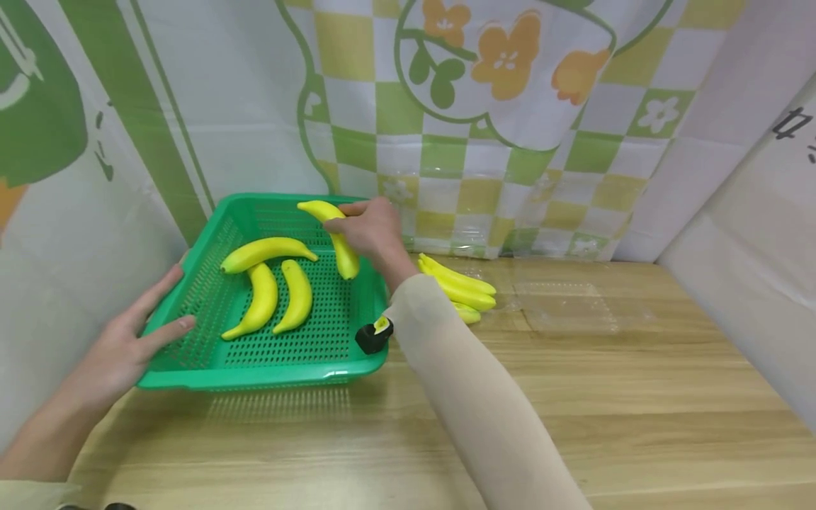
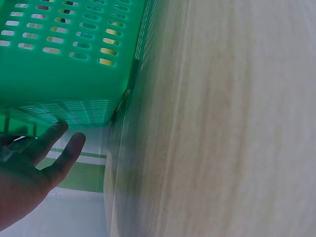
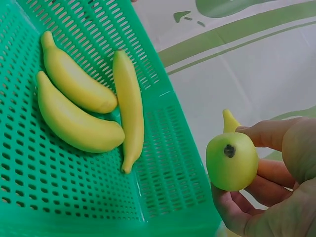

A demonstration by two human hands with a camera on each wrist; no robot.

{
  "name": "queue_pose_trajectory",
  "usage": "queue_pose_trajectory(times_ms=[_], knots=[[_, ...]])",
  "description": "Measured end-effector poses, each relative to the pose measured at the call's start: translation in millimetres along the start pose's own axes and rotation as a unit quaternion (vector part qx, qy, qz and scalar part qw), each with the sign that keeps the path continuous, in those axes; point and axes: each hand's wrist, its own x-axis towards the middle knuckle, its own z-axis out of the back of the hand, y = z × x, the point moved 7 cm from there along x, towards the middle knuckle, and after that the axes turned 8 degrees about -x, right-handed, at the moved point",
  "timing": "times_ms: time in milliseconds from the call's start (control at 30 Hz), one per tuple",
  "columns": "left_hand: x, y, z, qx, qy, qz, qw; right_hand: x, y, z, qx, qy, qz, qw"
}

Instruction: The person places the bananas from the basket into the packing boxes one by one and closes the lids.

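A banana (image 1: 345, 253) is held in my right hand (image 1: 372, 225), above the right side of a green plastic basket (image 1: 268, 380). In the right wrist view the dark-tipped end of the held banana (image 3: 236, 168) points at the camera, with thumb and fingers around it. Three more yellow bananas lie in the basket: one banana (image 1: 268, 253) crosswise behind, two curved bananas (image 1: 263, 303) in front of it. My left hand (image 1: 127, 350) holds the basket's left rim, thumb over the inside and fingers along the outer wall (image 2: 64, 84).
Right of the basket, several bananas (image 1: 462, 285) lie together on the wooden table (image 1: 574, 411), partly hidden by my right sleeve. A clear plastic tray (image 1: 567, 307) stands beside them. Behind rises a patterned curtain (image 1: 408, 106), and a white wall (image 1: 752, 191) bounds the right side.
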Motion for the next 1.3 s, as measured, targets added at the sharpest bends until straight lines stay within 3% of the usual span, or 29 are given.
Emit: queue_pose_trajectory(times_ms=[667, 1300], knots=[[0.7, 0.6, 0.2, -0.011, -0.003, -0.01, 0.9999, -7.7, 3.9, 18.3, -0.036, 0.016, 0.04, 0.9984], [0.3, -1.2, -0.3, -0.014, -0.004, -0.016, 0.9998, -9.0, -17.2, 37.9, -0.015, 0.013, 0.052, 0.9985]])
